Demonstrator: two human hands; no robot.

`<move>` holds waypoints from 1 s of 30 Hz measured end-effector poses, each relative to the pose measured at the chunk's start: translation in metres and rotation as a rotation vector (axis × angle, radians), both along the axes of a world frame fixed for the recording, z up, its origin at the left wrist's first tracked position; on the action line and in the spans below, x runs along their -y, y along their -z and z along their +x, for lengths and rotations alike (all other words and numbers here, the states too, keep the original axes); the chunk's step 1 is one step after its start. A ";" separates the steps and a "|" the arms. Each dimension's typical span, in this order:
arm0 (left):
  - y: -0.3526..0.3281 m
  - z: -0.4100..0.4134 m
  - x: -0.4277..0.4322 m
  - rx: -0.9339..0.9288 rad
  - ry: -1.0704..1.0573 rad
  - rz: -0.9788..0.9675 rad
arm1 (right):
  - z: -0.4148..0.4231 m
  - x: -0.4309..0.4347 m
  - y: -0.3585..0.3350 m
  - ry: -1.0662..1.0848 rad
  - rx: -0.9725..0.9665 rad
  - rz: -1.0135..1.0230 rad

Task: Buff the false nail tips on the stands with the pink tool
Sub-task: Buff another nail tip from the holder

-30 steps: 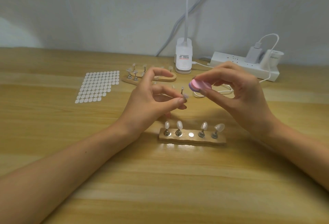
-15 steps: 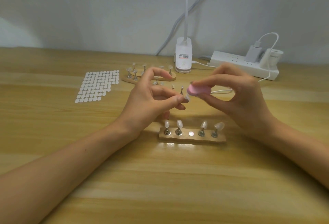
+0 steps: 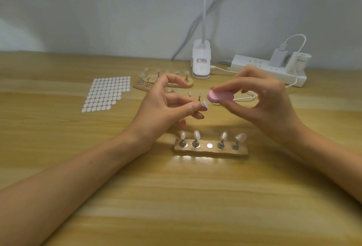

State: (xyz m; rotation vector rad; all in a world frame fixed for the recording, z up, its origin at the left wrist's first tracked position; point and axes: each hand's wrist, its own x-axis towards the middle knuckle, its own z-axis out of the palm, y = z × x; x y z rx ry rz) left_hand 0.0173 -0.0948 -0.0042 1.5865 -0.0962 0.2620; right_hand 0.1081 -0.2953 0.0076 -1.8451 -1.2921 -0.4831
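My left hand [image 3: 166,104] pinches a small stand with a pale false nail tip [image 3: 205,104] between thumb and fingertips, lifted above the table. My right hand [image 3: 260,101] pinches the pink round buffing tool [image 3: 220,96], held just right of and slightly above that tip, a small gap between them. Below the hands a wooden holder [image 3: 211,150] carries several stands with nail tips [image 3: 196,134]; its middle magnet spot [image 3: 209,145] is bare. A second wooden holder [image 3: 189,84] with more tips lies farther back, partly hidden by my left hand.
A sheet of white adhesive dots [image 3: 107,93] lies at the left. A white clip lamp base [image 3: 201,62] and a white power strip [image 3: 264,67] with plugs and cables stand at the back. A few loose stands [image 3: 199,96] sit between the holders.
The pink tool slid left and down against the nail tip half a second ago, then drew back slightly to the right and up. My left hand has stayed nearly still.
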 end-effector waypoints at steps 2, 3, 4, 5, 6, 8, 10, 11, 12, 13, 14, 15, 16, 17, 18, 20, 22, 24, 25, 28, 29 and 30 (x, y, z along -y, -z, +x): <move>0.000 0.000 0.000 0.005 0.016 -0.007 | -0.001 0.001 -0.001 -0.044 -0.006 0.020; 0.000 0.000 0.000 0.003 0.021 -0.014 | -0.002 0.000 0.000 -0.085 -0.002 0.005; 0.000 0.000 0.000 -0.004 0.023 -0.024 | -0.002 -0.002 0.001 -0.105 0.005 -0.017; 0.000 0.001 -0.001 -0.011 0.027 -0.036 | -0.002 -0.002 0.002 -0.090 0.006 -0.026; -0.001 0.001 -0.001 -0.015 0.033 -0.053 | 0.000 -0.001 0.001 -0.053 0.001 -0.016; -0.001 0.002 -0.002 -0.013 0.050 -0.076 | 0.003 0.003 -0.002 -0.011 -0.013 0.029; -0.001 0.002 -0.002 -0.007 0.061 -0.068 | 0.000 0.001 -0.002 -0.073 -0.016 0.037; 0.000 0.002 -0.002 -0.005 0.062 -0.065 | -0.001 -0.001 -0.001 -0.109 -0.006 0.013; 0.000 0.002 -0.002 -0.006 0.063 -0.067 | -0.002 -0.002 0.001 -0.116 0.004 -0.009; -0.001 0.002 -0.002 -0.007 0.069 -0.076 | -0.001 -0.003 0.002 -0.088 0.005 -0.013; -0.001 0.002 -0.003 -0.006 0.082 -0.088 | 0.001 -0.001 0.002 -0.039 -0.007 0.002; -0.002 0.001 -0.003 -0.003 0.098 -0.097 | 0.005 0.002 0.001 0.013 -0.033 0.026; -0.002 0.001 -0.004 0.002 0.114 -0.099 | 0.008 0.005 0.000 0.054 -0.071 0.050; -0.002 0.001 -0.004 0.009 0.125 -0.099 | 0.010 0.008 0.001 0.082 -0.111 0.071; -0.002 0.001 -0.004 0.017 0.130 -0.106 | 0.011 0.009 0.002 0.096 -0.146 0.085; -0.003 0.000 -0.004 0.037 0.126 -0.132 | 0.009 0.009 0.008 0.095 -0.203 0.080; -0.004 -0.002 -0.004 0.065 0.108 -0.127 | 0.007 0.008 0.012 0.068 -0.223 0.037; -0.005 -0.006 -0.003 0.109 0.079 -0.082 | 0.007 0.009 0.014 0.046 -0.223 0.003; -0.007 -0.008 -0.002 0.148 0.066 -0.052 | 0.008 0.010 0.014 0.040 -0.221 -0.005; -0.013 -0.019 -0.001 0.338 0.037 0.142 | 0.011 0.011 0.016 0.030 -0.228 -0.005; -0.015 -0.023 0.001 0.397 0.028 0.241 | 0.012 0.011 0.017 0.028 -0.236 0.001; -0.016 -0.026 0.004 0.441 0.029 0.341 | 0.012 0.011 0.017 0.023 -0.246 0.008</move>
